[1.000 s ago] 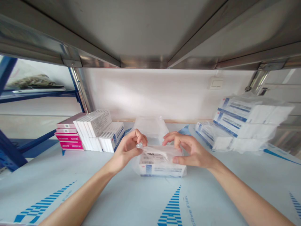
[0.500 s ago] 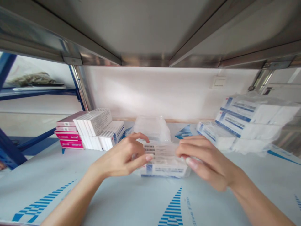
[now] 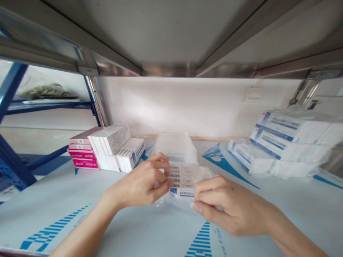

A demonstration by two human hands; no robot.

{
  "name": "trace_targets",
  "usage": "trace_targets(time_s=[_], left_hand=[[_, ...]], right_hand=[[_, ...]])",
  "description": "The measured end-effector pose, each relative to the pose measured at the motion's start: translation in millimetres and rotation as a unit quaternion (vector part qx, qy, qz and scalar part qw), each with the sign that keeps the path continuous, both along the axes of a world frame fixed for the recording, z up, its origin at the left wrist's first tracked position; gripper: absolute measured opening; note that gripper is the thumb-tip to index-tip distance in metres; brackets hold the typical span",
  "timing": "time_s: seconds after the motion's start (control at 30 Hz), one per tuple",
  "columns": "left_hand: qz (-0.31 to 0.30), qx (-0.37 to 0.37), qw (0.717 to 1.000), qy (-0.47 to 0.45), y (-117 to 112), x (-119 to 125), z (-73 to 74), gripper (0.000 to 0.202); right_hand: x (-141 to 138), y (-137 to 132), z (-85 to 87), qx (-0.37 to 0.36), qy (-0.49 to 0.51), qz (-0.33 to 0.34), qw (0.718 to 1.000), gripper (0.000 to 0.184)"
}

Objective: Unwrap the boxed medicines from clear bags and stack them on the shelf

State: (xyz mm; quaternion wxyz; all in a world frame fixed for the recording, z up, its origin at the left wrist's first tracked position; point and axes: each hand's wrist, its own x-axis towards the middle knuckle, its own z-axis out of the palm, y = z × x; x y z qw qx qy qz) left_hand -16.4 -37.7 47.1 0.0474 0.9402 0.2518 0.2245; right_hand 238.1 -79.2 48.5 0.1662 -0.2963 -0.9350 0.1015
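A small white box with barcodes and a blue-marked end (image 3: 182,182) sits inside loose clear plastic wrap (image 3: 205,174) in front of me, tilted up off the shelf. My left hand (image 3: 139,182) pinches the wrap and box at their left side. My right hand (image 3: 230,207) grips the lower right side, and its fingers hide that end of the box. Directly behind stands a clear plastic pack (image 3: 175,148), which neither hand touches.
Stacked white cartons (image 3: 115,142) and pink boxes (image 3: 81,155) stand at the left. Plastic-wrapped white cartons (image 3: 292,139) are piled at the right. A steel shelf (image 3: 160,32) runs low overhead, above a film-covered shelf surface (image 3: 53,225). A blue rack (image 3: 13,125) stands at far left.
The box now tilts with its barcodes facing me. My right hand has dropped lower and closer to me, and my left hand has shifted slightly right.
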Motion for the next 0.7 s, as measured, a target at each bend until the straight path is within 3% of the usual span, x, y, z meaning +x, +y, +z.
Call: trace_targets(time_s=[0.1,0.2,0.23,0.37,0.53,0.7], left_hand=[[0.057,0.032,0.998,0.017,2,-5,-0.1,0.025],[0.072,0.047,0.996,0.009,3,-10,1.1,0.023],[0.069,0.049,0.996,0.005,2,-10,1.3,0.021],[0.077,0.051,0.996,0.007,2,-6,-1.7,0.013],[0.101,0.031,0.994,0.036,6,0,-10.7,0.024],[0.099,-0.028,0.995,0.019,15,-9,-18.7,0.029]], right_hand=[[3,-2,-3.5,0.074,-0.04,-0.082,0.993,0.033],[12,-3,-10.4,0.141,-0.044,-0.153,0.977,0.01],[17,-3,-13.7,0.155,-0.039,-0.172,0.972,0.013],[32,4,-28.7,0.183,-0.027,-0.23,0.955,0.068],[33,26,-32.1,0.085,-0.028,-0.208,0.974,0.091],[27,40,-21.5,-0.02,-0.016,-0.15,0.988,0.076]])
